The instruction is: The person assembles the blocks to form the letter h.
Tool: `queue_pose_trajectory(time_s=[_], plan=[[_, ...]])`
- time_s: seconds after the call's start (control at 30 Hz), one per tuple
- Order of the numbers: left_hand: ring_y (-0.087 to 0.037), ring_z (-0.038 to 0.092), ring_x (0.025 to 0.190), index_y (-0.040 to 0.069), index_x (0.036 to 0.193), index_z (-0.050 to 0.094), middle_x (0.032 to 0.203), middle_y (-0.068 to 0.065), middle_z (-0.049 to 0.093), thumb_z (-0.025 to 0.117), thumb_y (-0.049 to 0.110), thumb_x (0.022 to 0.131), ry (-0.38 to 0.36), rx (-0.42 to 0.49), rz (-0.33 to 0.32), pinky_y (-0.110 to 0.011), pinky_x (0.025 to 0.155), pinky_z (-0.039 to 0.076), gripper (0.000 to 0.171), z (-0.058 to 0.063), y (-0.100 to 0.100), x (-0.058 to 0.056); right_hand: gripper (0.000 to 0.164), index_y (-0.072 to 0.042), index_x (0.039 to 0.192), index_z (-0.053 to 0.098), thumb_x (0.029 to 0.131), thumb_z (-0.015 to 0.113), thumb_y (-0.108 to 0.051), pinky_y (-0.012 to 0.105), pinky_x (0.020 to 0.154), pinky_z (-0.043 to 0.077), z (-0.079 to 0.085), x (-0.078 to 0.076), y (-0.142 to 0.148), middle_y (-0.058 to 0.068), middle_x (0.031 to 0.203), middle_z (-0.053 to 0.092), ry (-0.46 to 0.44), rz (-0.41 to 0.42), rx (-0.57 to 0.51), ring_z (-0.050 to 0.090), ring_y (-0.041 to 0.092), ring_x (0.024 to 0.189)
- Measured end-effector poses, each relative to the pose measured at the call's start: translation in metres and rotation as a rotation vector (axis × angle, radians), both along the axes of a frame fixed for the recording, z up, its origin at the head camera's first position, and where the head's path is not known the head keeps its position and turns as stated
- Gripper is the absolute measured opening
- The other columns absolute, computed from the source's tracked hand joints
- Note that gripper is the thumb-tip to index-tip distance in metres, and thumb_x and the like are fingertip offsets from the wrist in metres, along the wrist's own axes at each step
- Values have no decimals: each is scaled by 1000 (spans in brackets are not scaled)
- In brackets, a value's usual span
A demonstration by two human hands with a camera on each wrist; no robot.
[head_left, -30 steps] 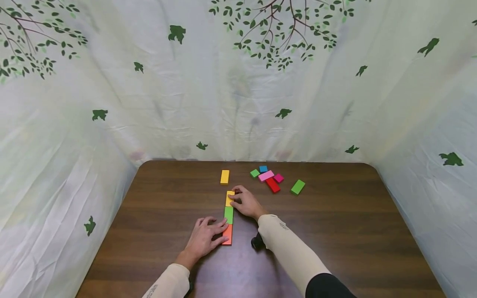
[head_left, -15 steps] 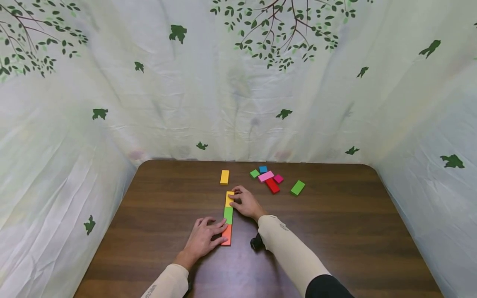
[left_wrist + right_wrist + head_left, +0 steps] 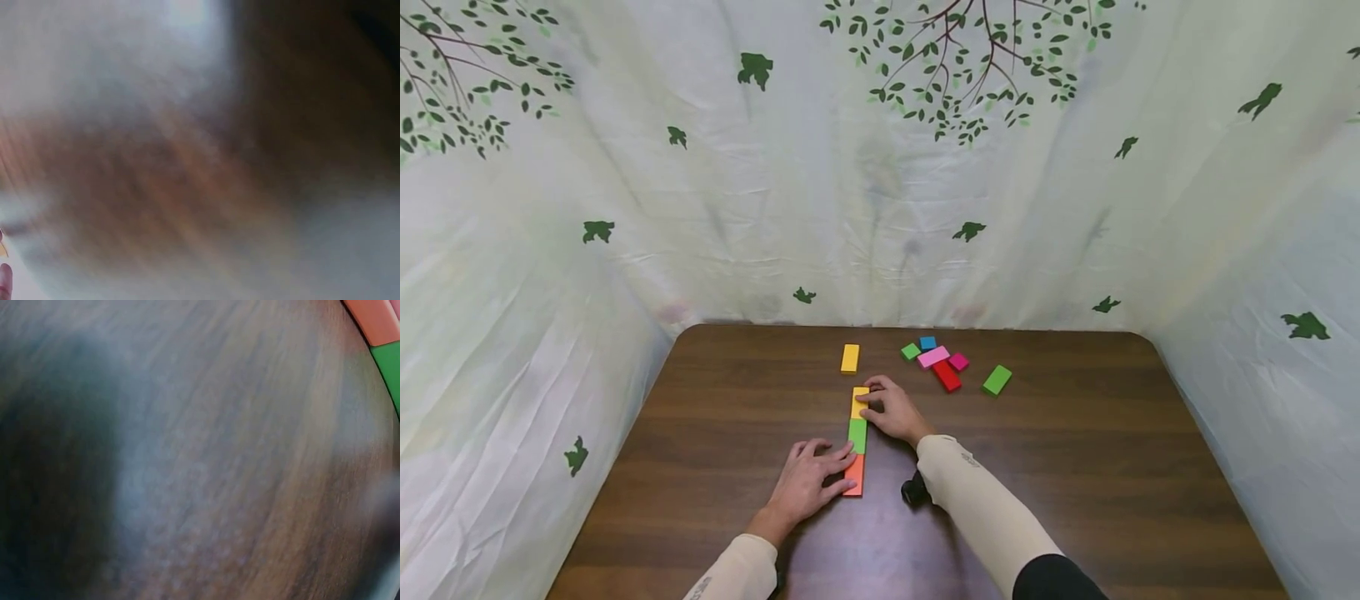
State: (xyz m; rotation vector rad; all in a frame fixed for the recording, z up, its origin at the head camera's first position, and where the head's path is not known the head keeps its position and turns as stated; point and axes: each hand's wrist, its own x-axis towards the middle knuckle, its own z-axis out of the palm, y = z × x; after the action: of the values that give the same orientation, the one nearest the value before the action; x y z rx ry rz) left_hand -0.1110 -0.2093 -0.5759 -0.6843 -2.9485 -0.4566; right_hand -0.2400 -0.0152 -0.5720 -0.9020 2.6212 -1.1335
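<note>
In the head view, an orange block, a green block and a yellow block lie end to end in a line running away from me. My left hand comes from the left. Its spread index finger and thumb touch the orange block, the index tip close to the joint with the green one. My right hand reaches in from the right, its fingertips resting on the yellow block's right side and top. The right wrist view catches corners of the orange block and green block; the left wrist view is mostly blurred table.
Another yellow block lies beyond the line. At the back right sits a loose cluster with a pink block, a red block and several others. A green block lies apart on the brown table. A leaf-patterned curtain hangs behind.
Neither hand visibly shifts against the blocks. The whole head view drifts only slightly.
</note>
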Motion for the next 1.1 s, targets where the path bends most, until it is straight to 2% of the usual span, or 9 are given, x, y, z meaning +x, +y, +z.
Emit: queue_pose_trajectory(time_s=[0.27,0.37,0.57,0.83,1.1], plan=[[-29,52,113,20,124,68,130,6,61,66,51,84,30,12,3,-50,96,34,50,-1,-6,-1,28,-6,111,73,86,73,-18,43,103,39,4,-2,-8,13,130,52,-68,-44,-133,51,26,118],[-29,51,115,21,125,67,131,6,61,66,52,84,15,19,12,-51,96,33,51,-2,-6,0,27,-3,110,72,86,73,-15,45,102,39,6,-6,-9,16,129,52,-55,-66,-169,51,28,118],[-29,50,116,21,126,65,132,7,60,67,51,83,-3,27,34,-51,97,33,52,-4,-7,3,31,-6,115,71,87,73,-20,44,105,37,10,-26,-15,11,132,52,-27,-88,-52,49,28,121],[-28,50,115,21,126,66,131,7,61,62,55,86,4,17,15,-51,96,33,52,-2,-5,6,41,-13,126,66,89,70,-30,44,107,35,17,-56,-30,9,141,47,-28,-59,148,44,26,129],[-27,52,113,23,125,67,130,10,61,60,57,87,39,14,2,-48,94,34,52,-3,-1,2,43,-14,133,60,93,65,-31,50,110,29,22,-68,-38,7,153,35,10,-5,309,33,25,139]])
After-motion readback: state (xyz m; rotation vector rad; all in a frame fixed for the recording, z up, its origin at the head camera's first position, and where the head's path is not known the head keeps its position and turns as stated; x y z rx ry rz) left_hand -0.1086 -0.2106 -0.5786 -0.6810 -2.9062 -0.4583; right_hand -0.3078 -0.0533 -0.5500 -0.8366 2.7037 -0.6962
